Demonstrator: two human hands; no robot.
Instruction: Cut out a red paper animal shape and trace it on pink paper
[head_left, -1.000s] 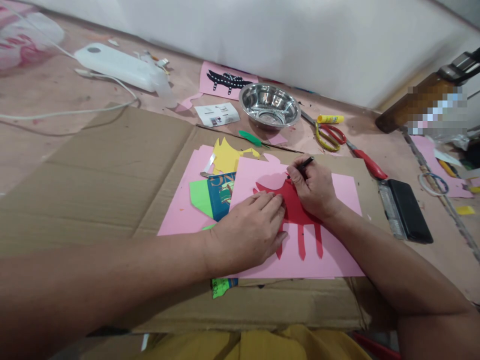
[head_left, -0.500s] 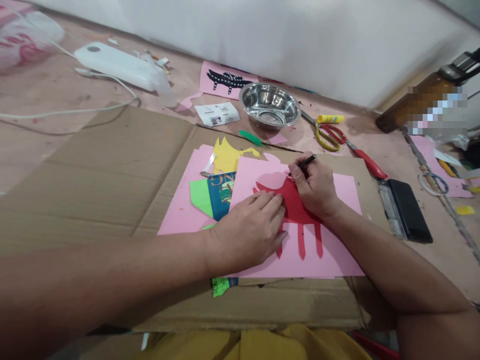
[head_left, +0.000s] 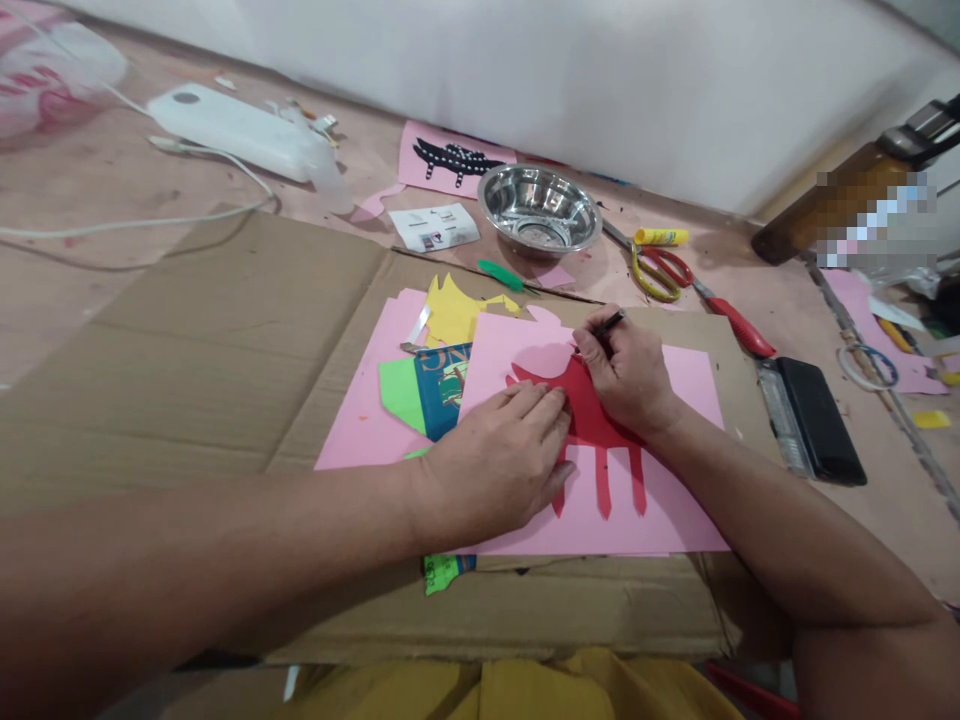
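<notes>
A red paper animal cutout [head_left: 600, 425] with long thin legs lies on a pink sheet of paper [head_left: 517, 530]. My left hand [head_left: 499, 460] rests flat across the cutout's left part, fingers stretched out and covering some of it. In my right hand [head_left: 626, 370] is a dark pen [head_left: 611, 323], pinched near the cutout's upper edge; its tip is mostly hidden by the fingers. Under the sheet's left side show a yellow paper piece [head_left: 454, 315], a green and blue printed piece [head_left: 405, 395] and another pink sheet [head_left: 352, 430].
Brown cardboard [head_left: 187, 370] covers the work surface. Behind it stand a steel bowl [head_left: 540, 215], scissors [head_left: 656, 275], a yellow glue stick [head_left: 660, 237] and a pink card [head_left: 457, 160] with a black animal. At right lie a black phone-like object [head_left: 819, 420] and a brown bottle [head_left: 832, 200].
My right hand and the pen have shifted slightly to the left along the cutout's upper edge. The left hand stays in place.
</notes>
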